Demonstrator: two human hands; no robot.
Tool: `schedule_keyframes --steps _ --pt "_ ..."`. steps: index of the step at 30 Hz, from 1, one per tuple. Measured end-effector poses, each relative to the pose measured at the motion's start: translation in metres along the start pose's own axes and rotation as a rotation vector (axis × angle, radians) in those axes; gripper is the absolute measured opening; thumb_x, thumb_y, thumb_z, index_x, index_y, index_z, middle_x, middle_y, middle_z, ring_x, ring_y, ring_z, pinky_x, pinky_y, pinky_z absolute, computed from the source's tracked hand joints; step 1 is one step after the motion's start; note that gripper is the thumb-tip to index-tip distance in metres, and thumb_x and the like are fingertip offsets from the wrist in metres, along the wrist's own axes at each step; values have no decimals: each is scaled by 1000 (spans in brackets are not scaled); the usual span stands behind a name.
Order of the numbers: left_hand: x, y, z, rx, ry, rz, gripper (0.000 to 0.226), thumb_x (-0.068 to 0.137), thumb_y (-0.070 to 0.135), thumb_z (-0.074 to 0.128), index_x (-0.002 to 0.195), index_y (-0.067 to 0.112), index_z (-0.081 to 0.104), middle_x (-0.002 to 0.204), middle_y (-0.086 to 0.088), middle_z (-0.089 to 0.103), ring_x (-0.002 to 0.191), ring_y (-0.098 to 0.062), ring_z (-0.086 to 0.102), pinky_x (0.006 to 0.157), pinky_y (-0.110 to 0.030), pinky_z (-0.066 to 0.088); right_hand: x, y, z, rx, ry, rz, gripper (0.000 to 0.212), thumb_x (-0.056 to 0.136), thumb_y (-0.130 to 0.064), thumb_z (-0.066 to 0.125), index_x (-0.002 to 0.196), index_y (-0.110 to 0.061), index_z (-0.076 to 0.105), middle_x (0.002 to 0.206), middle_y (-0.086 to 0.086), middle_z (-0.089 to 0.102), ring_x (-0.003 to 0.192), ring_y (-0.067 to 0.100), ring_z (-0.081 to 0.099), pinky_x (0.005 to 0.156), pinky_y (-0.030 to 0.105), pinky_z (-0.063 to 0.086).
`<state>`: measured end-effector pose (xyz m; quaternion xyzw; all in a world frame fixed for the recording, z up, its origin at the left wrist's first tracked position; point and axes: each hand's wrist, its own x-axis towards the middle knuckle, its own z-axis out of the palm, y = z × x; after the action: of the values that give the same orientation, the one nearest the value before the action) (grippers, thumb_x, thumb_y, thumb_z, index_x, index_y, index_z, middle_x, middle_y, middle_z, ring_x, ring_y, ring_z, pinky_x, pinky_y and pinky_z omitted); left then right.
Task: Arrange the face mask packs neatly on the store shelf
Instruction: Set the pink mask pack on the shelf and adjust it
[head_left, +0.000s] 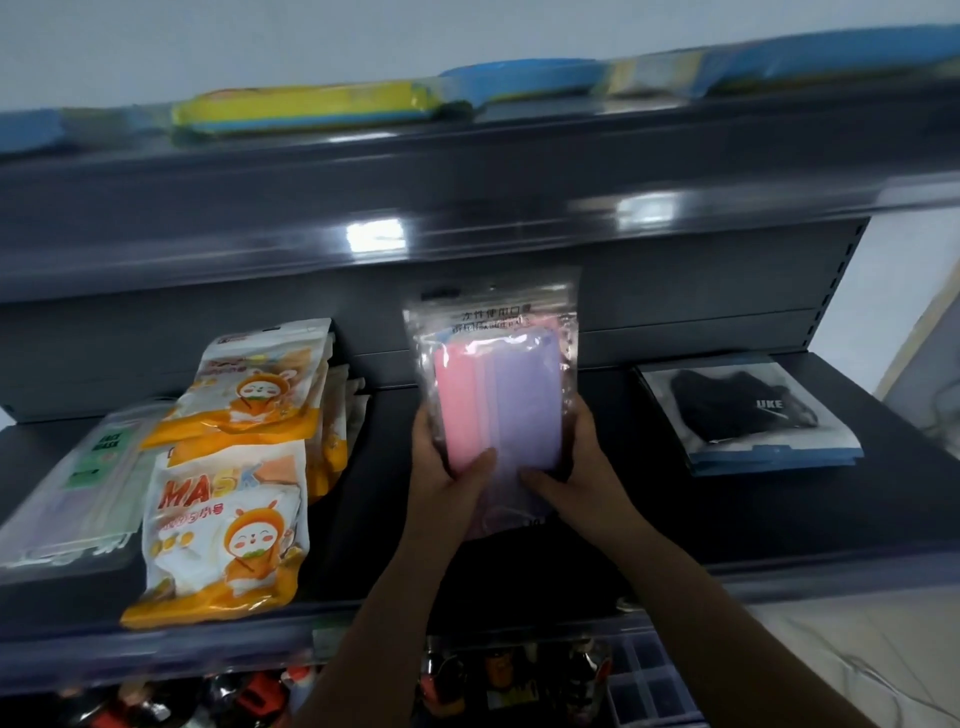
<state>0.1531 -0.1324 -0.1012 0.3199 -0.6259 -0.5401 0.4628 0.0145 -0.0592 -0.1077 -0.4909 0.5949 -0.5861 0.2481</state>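
Holding a clear pack of pink and purple face masks (498, 395) upright over the middle of the dark shelf (727, 525), both hands grip it: the left hand (447, 467) curls round its left edge, the right hand (576, 467) round its right, thumbs on the front. The step looks like placing this pack in the gap between the orange MASK packs (228, 519) on the left and the black mask packs (748, 415) on the right. Next, it probably needs lowering flat onto the shelf, squared with its neighbours. A pale green pack (88, 483) lies at far left.
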Motion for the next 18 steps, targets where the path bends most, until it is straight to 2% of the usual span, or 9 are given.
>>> schedule_keyframes --steps 2,4,7,9,11,13,14,16,18 --pt "10 5 4 1 9 6 62 66 20 75 120 25 45 111 4 60 97 -8 61 69 -19 54 6 -4 -6 44 11 26 77 74 6 69 130 -28 29 122 -11 53 105 -14 53 85 9 45" --pt "20 7 6 28 24 -52 53 72 11 78 116 19 49 106 -1 63 90 -11 62 65 -14 52 12 -5 -16 65 17 59 73 72 6 69 128 -24 34 119 -6 57 104 0 58 86 16 49" --pt "29 0 13 175 -10 -156 54 63 31 82 105 8 57 98 -10 68 84 -18 63 62 -20 53 21 1 -25 42 9 206 62 73 14 68 122 -9 39 107 5 59 100 17 57 81 23 52" --pt "31 -6 20 316 -44 -226 56 69 34 79 112 7 56 105 -7 67 91 -22 63 68 -24 47 23 10 -26 -94 26 323 65 74 3 72 128 -1 38 112 10 60 105 24 57 88 36 50" --pt "30 -10 25 439 -42 -260 53 82 28 71 124 5 49 112 -4 61 105 -25 60 71 -17 36 21 13 -26 -319 51 343 66 76 -11 74 130 1 38 125 19 54 116 31 53 93 36 44" --pt "29 -11 28 495 -39 -272 54 86 31 66 128 5 45 121 -13 60 113 -27 57 74 -20 35 17 10 -27 -480 68 247 78 75 -30 74 135 0 35 136 21 45 127 34 45 97 31 39" --pt "30 -11 28 506 -49 -282 55 86 33 65 129 5 45 123 -16 59 114 -28 57 77 -23 36 16 6 -28 -567 43 177 93 71 -48 69 141 -2 28 145 19 37 135 33 37 104 33 35" --pt "31 -11 26 528 -71 -315 52 87 34 63 127 4 46 122 -17 60 112 -28 57 75 -23 35 10 -3 -29 -814 -74 61 119 58 -77 44 149 -9 14 157 13 18 145 28 18 116 41 23" --pt "33 -14 23 543 -74 -329 49 87 34 63 124 4 49 122 -17 60 111 -27 57 75 -23 36 2 -4 -26 -1146 -247 -129 122 53 -83 31 149 -9 17 156 15 21 143 30 25 113 55 26"
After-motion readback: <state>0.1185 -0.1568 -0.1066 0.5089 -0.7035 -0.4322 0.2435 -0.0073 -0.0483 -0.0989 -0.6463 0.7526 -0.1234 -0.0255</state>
